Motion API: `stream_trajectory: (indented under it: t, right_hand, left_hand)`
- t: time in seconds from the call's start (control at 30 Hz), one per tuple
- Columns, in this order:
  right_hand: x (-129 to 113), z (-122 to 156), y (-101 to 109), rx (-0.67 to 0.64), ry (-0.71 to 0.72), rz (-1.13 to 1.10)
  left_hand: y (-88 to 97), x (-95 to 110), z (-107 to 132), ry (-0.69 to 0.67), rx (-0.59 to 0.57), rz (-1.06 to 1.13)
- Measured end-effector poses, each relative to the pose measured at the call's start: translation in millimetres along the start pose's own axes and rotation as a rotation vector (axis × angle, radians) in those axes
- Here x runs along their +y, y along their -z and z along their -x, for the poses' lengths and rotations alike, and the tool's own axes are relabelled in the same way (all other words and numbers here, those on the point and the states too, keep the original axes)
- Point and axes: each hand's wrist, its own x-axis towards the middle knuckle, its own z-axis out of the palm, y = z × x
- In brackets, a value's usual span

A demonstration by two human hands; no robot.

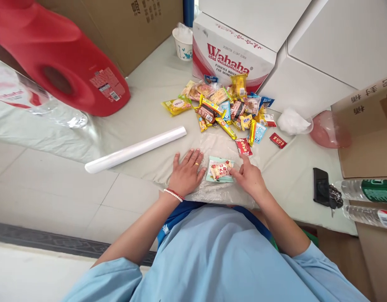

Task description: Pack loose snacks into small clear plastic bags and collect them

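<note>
Closest in, both hands are down on a sheet of clear cling film that's spread over the near edge of the worktop. The left hand is wide open, palm flat and fingers fanned, pressing on the film just left of the snacks and holding nothing. The right hand is loosely open too. Its fingertips touch the right edge of the pink-and-white snack packet and the index finger sticks out past it, so it looks more like steadying than gripping. That packet lies on top of a teal packet, and the little stack sits on the film right between the hands. As for progress, I'd say it's early. The film is laid out and two packets are stacked on it, but nothing is folded over them yet. A red packet lies just beyond the right hand, at the film's far edge. The roll of film lies off to the left, well clear of the stack. Further back, the big heap of snacks looks untouched, piled up against the Wahaha box, with a paper cup behind that.
</note>
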Motion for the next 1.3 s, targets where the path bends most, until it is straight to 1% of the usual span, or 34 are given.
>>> stream_trajectory:
  t: [0.03,0.07,0.1,0.13,0.17,0.2,0.23,0.27,0.3,0.4,0.47,0.6,0.67,0.73,0.8,0.87,0.93,1.0,1.03,1.1,1.17,1.23,1.3]
  right_hand:
    - [-1,1,4,0.057,0.035,0.064]
    - [-3,2,9,0.094,0.101,0.113]
    - [-5,2,12,0.1,0.198,0.151]
    - [-7,1,14,0.071,0.312,0.179]
    - [-9,0,14,0.012,0.42,0.203]
    - [-11,-1,14,-0.06,0.503,0.228]
    - [-13,-2,12,-0.128,0.547,0.254]
    - [-15,-2,9,-0.176,0.555,0.277]
    - [-16,-2,6,-0.198,0.533,0.294]
    - [-17,1,-5,-0.159,0.412,0.304]
    - [-16,3,-11,-0.127,0.36,0.295]
    - [-14,3,-18,-0.109,0.361,0.248]
    - [-9,5,-16,-0.087,0.37,0.2]
    - [1,12,-9,-0.041,0.39,0.129]
    - [18,26,0,0.003,0.464,0.046]
    - [39,45,6,0.003,0.573,0.003]
    - [62,66,5,-0.032,0.648,0.02]
    - [83,83,-3,-0.057,0.644,0.07]
    - [91,89,-8,-0.053,0.62,0.088]
    - [104,95,-20,-0.024,0.567,0.085]
    - [109,93,-25,0.01,0.543,0.025]
    - [108,86,-22,0.007,0.552,-0.062]
    - [103,76,-10,-0.041,0.554,-0.155]
  left_hand:
    - [0.1,0,0,0.002,-0.005,-0.005]
    - [0.2,0,0,0.004,-0.008,-0.01]
    - [0.3,0,0,0.007,-0.008,-0.013]
    - [0.5,0,0,0.009,-0.007,-0.014]
    - [0.7,1,0,0.01,-0.006,-0.015]
    - [1.0,1,-1,0.011,-0.005,-0.014]
    - [1.3,1,-1,0.013,-0.004,-0.013]
    - [1.7,2,-1,0.015,-0.003,-0.012]
    - [2.2,2,-1,0.016,-0.003,-0.009]
    - [2.9,4,-1,0.016,0.0,0.004]
    - [2.2,3,-1,0.016,0.0,0.011]
    - [-0.5,-3,-2,0.019,-0.001,0.028]
    - [0.7,-8,-1,0.031,0.018,0.056]
    - [6.1,-13,4,0.034,0.061,0.099]
    - [15.4,-20,12,-0.029,0.1,0.152]
    - [25.9,-27,24,-0.17,0.081,0.209]
    - [33.3,-36,37,-0.329,-0.009,0.259]
    - [35.0,-44,48,-0.434,-0.123,0.279]
    - [33.8,-47,53,-0.454,-0.166,0.276]
    - [29.9,-52,57,-0.429,-0.207,0.264]
    - [27.2,-54,56,-0.365,-0.207,0.281]
    - [29.0,-53,51,-0.302,-0.202,0.343]
    - [35.4,-51,42,-0.245,-0.195,0.428]
